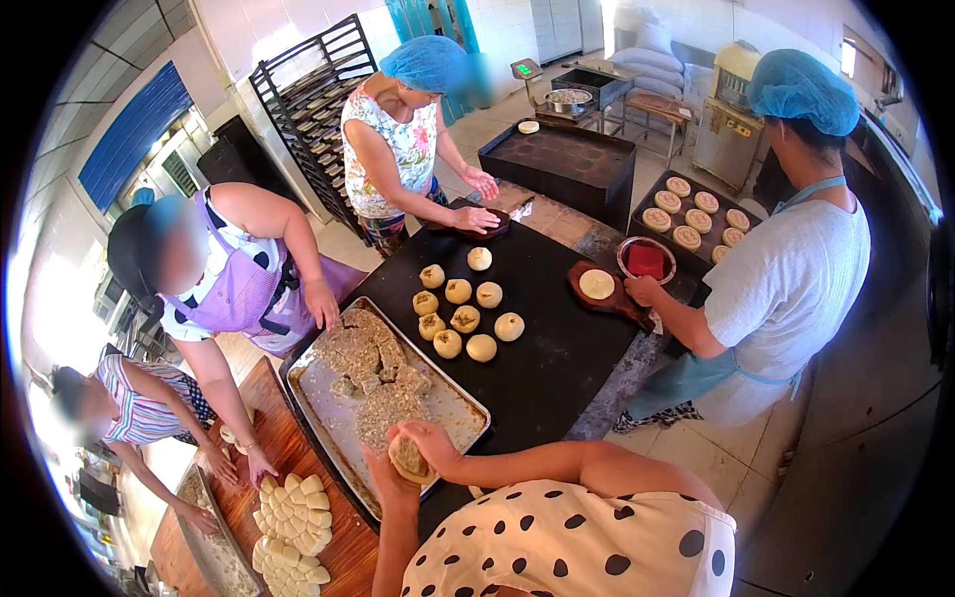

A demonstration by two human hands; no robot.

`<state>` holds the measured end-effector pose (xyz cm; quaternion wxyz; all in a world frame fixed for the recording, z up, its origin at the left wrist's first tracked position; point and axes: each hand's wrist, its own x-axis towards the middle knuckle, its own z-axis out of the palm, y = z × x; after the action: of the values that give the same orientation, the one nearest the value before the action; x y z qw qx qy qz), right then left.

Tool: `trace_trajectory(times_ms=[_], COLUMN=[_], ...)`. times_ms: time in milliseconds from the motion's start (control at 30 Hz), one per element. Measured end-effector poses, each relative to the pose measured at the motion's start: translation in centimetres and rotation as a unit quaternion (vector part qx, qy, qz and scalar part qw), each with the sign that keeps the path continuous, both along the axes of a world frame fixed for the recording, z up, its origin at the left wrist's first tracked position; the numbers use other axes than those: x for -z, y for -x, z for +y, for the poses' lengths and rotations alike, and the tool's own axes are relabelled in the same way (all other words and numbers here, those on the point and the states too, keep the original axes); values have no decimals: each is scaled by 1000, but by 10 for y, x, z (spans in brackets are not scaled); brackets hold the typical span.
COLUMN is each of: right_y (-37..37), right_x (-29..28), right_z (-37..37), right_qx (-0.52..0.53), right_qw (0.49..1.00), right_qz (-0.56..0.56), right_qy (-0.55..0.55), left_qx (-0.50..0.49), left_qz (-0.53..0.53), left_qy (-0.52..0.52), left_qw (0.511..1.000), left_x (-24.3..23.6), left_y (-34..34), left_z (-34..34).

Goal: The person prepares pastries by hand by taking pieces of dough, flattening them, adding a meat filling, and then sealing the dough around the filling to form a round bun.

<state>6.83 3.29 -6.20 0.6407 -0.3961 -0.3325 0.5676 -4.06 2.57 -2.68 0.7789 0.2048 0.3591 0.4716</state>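
Note:
My left hand [388,480] and my right hand [431,443] cup a flattened round of dough with oat-coloured filling [409,460] near the front end of a metal tray [461,423]. The tray holds a crumbly, light-brown filling mixture [348,353], broken into clumps in its middle. Beyond it, several rounded filled dough balls [480,347] sit on the black worktop [547,373], some showing pinched, puckered tops. To the lower left, piles of cut dough pieces [293,509] lie on a wooden board [253,398].
Co-workers stand at left [244,274], far left [139,398], back [383,149] and right [776,279]. A wooden mould [622,313] with pale dough, a red-filled bowl [647,261], a tray of stamped rounds [711,249], black pans [557,159] and a rack [308,119] surround the worktop.

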Motion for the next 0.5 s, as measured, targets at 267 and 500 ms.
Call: trace_trajectory(times_ms=[267,500], right_y=[20,19], right_x=[-15,-3], right_z=[-18,-14], right_qx=[153,53], right_qw=[947,988], right_qz=[-253,-62], right_qy=[-128,-128], left_qx=[-101,-38], left_qz=[67,-35], left_qy=[-6,-5], left_qw=[993,999], left_x=[25,13], left_y=[-7,2], left_z=[-4,-11])
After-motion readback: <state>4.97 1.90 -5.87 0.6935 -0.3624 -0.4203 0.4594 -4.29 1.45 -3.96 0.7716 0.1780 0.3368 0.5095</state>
